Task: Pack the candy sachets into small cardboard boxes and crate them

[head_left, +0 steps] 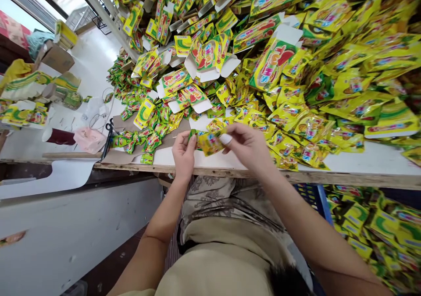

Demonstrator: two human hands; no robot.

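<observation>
Near the table's front edge, my left hand (184,152) pinches a small green packet (192,133) between thumb and fingers. My right hand (245,146) holds a yellow packet (210,143) by its right end, and the two packets meet between my hands. Behind them lie many yellow packets (286,114), and an opened "Twins" box (208,57) with its flaps spread. Small green packets (153,140) are heaped to the left of my left hand.
Black scissors (108,141) and a pink plastic bag (89,139) lie on the left. More boxes (274,63) are piled at the back. A blue crate (324,204) of yellow packs stands below the wooden table edge (345,178) at right.
</observation>
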